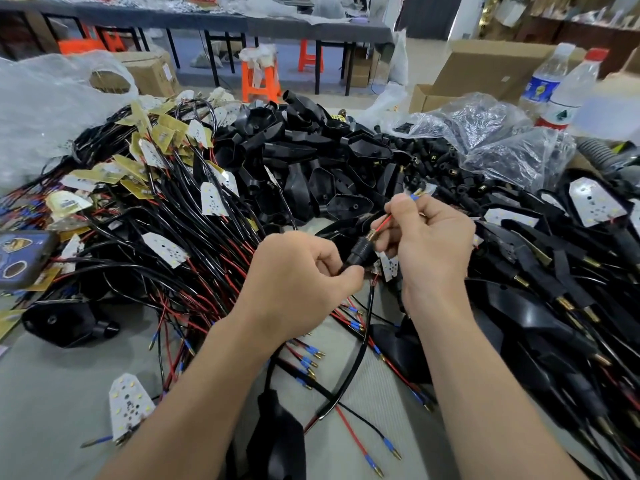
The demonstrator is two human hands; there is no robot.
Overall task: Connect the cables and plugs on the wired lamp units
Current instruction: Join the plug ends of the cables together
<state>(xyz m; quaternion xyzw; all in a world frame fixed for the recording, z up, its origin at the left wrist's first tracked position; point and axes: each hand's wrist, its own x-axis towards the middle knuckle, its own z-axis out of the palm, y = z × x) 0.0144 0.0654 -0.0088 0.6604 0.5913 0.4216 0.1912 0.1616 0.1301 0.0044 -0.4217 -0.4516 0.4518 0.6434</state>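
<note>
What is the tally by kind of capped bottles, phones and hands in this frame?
Capped bottles: 2, white-capped bottle, red-capped bottle
Phones: 1, phone
Hands: 2, left hand pinching black plug, right hand pinching red wire
Total: 5

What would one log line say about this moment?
left hand: holds black plug | right hand: pinches red wire at plug's threaded end | stage: connecting
</note>
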